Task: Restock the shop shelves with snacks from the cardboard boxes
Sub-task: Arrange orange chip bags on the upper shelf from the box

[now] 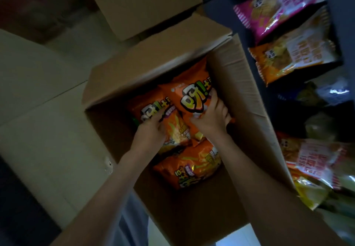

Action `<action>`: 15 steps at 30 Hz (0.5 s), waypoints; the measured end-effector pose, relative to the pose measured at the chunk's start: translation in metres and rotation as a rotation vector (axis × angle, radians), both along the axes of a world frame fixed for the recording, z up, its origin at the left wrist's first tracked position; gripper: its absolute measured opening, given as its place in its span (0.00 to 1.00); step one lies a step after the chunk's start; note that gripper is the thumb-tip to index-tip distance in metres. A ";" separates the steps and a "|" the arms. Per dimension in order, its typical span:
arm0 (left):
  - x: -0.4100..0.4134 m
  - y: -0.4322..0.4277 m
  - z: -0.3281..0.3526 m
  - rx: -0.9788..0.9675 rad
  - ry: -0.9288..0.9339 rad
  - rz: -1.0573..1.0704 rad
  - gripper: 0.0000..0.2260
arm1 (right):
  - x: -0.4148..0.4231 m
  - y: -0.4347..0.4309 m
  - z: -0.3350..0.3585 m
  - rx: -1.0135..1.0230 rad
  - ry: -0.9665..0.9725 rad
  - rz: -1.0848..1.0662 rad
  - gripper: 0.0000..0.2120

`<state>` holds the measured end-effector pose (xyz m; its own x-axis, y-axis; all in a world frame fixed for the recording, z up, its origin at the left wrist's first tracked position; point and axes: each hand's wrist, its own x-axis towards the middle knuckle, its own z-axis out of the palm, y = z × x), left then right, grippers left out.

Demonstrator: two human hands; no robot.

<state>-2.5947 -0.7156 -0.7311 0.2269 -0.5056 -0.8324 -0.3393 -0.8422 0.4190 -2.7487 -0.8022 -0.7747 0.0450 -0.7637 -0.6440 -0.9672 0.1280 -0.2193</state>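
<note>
Grip: your left hand (151, 130) curled over left orange snack bag (143, 104), fingers on its front. Your right hand (212, 116) clasps upper orange snack bag (187, 94) from its right side, thumb across front. Both hands and bags inside open cardboard box (242, 95). Third orange bag (192, 167) lies flat in box, nearer you. Second cardboard box (146, 1) behind first, on pale tiled floor (38, 92). Shop shelves (340, 11) at right hold pink bag (278, 5) and orange shelf bag (288, 55); lower ones blurred.
</note>
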 end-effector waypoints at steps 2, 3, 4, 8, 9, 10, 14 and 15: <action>-0.002 -0.001 0.003 0.012 0.039 0.049 0.21 | 0.001 0.003 0.004 -0.062 0.007 0.010 0.49; -0.002 -0.003 0.005 0.015 0.057 0.069 0.21 | 0.001 0.003 0.007 -0.078 0.007 0.016 0.48; -0.003 -0.004 0.006 0.011 0.072 0.096 0.21 | 0.001 0.004 0.011 -0.084 0.008 0.018 0.47; -0.004 -0.015 0.016 0.008 0.144 0.240 0.19 | 0.002 0.012 0.031 -0.104 0.007 0.008 0.46; -0.006 -0.018 0.020 0.002 0.156 0.277 0.19 | 0.003 0.015 0.036 -0.121 -0.006 0.000 0.46; -0.007 -0.020 0.024 -0.003 0.165 0.311 0.19 | 0.004 0.019 0.043 -0.136 -0.022 -0.010 0.46; -0.015 -0.029 0.035 0.024 0.214 0.433 0.24 | 0.012 0.039 0.068 -0.181 -0.103 -0.065 0.45; -0.019 -0.028 0.038 0.004 0.247 0.487 0.25 | 0.015 0.044 0.074 -0.182 -0.123 -0.076 0.45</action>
